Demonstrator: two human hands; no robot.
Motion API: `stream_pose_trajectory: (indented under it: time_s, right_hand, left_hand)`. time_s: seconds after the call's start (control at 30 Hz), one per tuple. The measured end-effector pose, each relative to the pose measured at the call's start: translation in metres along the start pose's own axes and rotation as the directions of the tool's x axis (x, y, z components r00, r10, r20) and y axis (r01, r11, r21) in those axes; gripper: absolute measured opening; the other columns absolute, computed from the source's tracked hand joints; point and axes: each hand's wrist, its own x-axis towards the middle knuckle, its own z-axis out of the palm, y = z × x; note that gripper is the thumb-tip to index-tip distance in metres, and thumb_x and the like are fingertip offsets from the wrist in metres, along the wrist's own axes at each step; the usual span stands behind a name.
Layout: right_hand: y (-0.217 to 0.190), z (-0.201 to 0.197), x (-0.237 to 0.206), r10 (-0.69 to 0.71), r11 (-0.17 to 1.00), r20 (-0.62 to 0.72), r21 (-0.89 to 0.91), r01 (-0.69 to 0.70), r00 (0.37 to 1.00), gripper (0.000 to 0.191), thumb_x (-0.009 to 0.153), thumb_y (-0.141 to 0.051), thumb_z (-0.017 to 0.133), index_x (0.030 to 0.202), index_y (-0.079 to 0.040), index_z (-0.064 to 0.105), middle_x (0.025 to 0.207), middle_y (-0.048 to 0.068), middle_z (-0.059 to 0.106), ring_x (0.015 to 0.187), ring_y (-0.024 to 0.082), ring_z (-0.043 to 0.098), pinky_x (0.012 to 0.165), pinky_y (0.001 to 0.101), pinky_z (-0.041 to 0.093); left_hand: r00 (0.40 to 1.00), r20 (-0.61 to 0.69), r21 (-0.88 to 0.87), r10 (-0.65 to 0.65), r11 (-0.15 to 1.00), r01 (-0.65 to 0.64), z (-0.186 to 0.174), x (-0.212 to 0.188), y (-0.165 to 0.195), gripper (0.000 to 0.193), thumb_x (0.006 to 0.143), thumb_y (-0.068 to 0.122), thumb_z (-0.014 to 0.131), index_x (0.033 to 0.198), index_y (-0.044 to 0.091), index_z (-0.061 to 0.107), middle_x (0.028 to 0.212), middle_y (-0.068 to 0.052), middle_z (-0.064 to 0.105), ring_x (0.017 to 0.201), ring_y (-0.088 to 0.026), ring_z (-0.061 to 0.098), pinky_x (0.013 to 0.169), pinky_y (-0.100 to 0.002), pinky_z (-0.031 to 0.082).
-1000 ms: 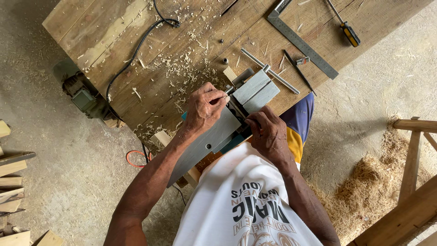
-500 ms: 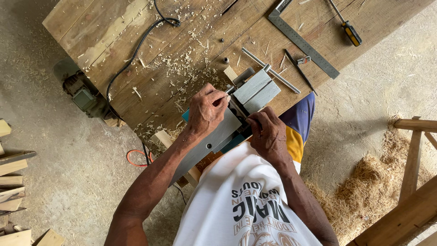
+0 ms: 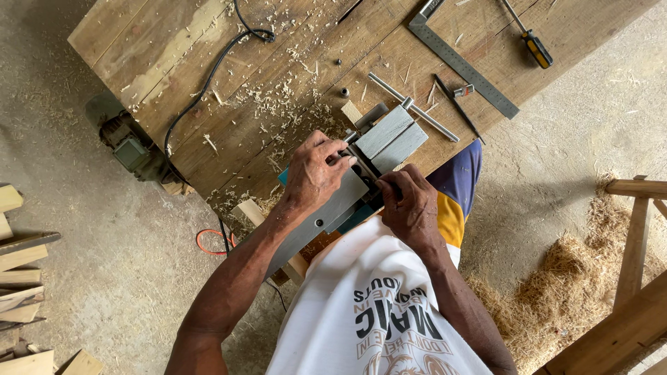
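Little has shifted this past second: left hand (image 3: 316, 173) still presses the upturned electric planer (image 3: 347, 187) at the workbench's (image 3: 208, 62) near edge, right hand (image 3: 410, 205) still pinched narrowly at its blade slot.

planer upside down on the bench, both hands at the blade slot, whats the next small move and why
Probably keep the left hand pressing the grey electric planer steady while the right hand works at the slot. The planer overhangs the workbench edge, and both hands' fingertips meet at that gap, so steadiness matters.
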Motion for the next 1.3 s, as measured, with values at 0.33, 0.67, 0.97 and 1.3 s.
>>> stream_pose_trajectory:
  time_s: [0.33, 0.67, 0.97, 1.3]
  right_hand:
    - [0.001, 0.007, -0.006, 0.068, 0.998, -0.094, 0.018, -0.067, 0.993, 0.007, 0.091, -0.007, 0.078, 0.091, -0.002, 0.072, 0.075, 0.007, 0.061, 0.060, 0.016, 0.059, 0.053, 0.0308, 0.047]
    - [-0.002, 0.009, -0.008, 0.065, 0.998, -0.125, 0.020, -0.063, 0.990, 0.007, 0.092, -0.007, 0.077, 0.092, -0.002, 0.072, 0.077, 0.007, 0.062, 0.062, 0.016, 0.059, 0.056, 0.0307, 0.048]
    - [-0.003, 0.013, -0.010, 0.093, 0.995, -0.154, 0.044, -0.087, 0.984, 0.007, 0.093, -0.007, 0.077, 0.092, -0.002, 0.072, 0.077, 0.006, 0.061, 0.060, 0.015, 0.058, 0.054, 0.0303, 0.047]
    - [0.001, 0.012, -0.012, 0.093, 0.995, -0.128, 0.045, -0.088, 0.987, 0.005, 0.091, -0.005, 0.078, 0.093, -0.003, 0.073, 0.077, 0.006, 0.060, 0.060, 0.013, 0.057, 0.053, 0.0294, 0.047]
  left_hand:
    - [0.994, -0.049, 0.039, -0.098, 0.994, 0.100, 0.007, -0.002, 0.011, 0.030, 0.085, 0.019, 0.084, 0.109, 0.003, 0.075, 0.088, -0.008, 0.065, 0.074, -0.016, 0.066, 0.056, -0.028, 0.056]
    - [0.992, -0.060, -0.030, -0.114, 0.993, 0.113, 0.010, -0.004, 0.009, 0.029, 0.086, 0.019, 0.084, 0.108, 0.003, 0.076, 0.088, -0.008, 0.065, 0.074, -0.016, 0.066, 0.057, -0.027, 0.056]
    - [0.991, -0.054, -0.021, -0.121, 0.992, 0.120, 0.009, -0.003, 0.009, 0.026, 0.085, 0.017, 0.084, 0.106, 0.003, 0.076, 0.086, -0.007, 0.064, 0.071, -0.014, 0.065, 0.055, -0.027, 0.056]
    - [0.992, -0.066, -0.020, -0.104, 0.994, 0.103, 0.008, -0.004, 0.011, 0.024, 0.085, 0.017, 0.085, 0.104, 0.004, 0.076, 0.085, -0.005, 0.062, 0.070, -0.013, 0.064, 0.054, -0.027, 0.054]
